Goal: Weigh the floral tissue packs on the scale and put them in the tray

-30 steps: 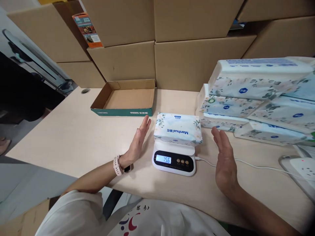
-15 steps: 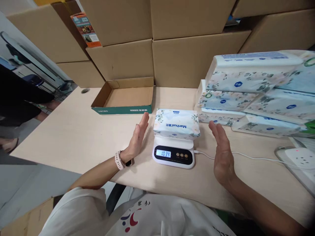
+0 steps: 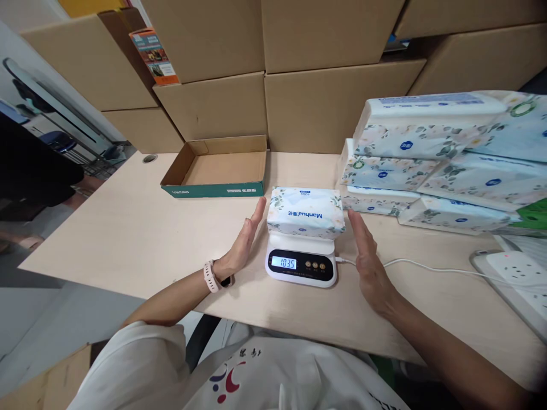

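A floral tissue pack (image 3: 306,212) printed "Manhua" lies on a small white digital scale (image 3: 301,263) whose lit display reads 103.5. My left hand (image 3: 242,246), with a pink watch at the wrist, stands flat and open just left of the pack, fingertips almost at its corner. My right hand (image 3: 366,260) is flat and open just right of the pack, close to its end. Neither hand grips anything.
A shallow open cardboard tray with green sides (image 3: 219,171) sits behind and to the left. A pile of several tissue packs (image 3: 436,165) fills the right. A white cable (image 3: 427,266) runs from the scale to a power strip (image 3: 519,270). Stacked cardboard boxes (image 3: 325,102) form the back wall.
Both hands have closed in toward the ends of the tissue pack, the right one more. The scale reading rose from 75.6 to 103.5.
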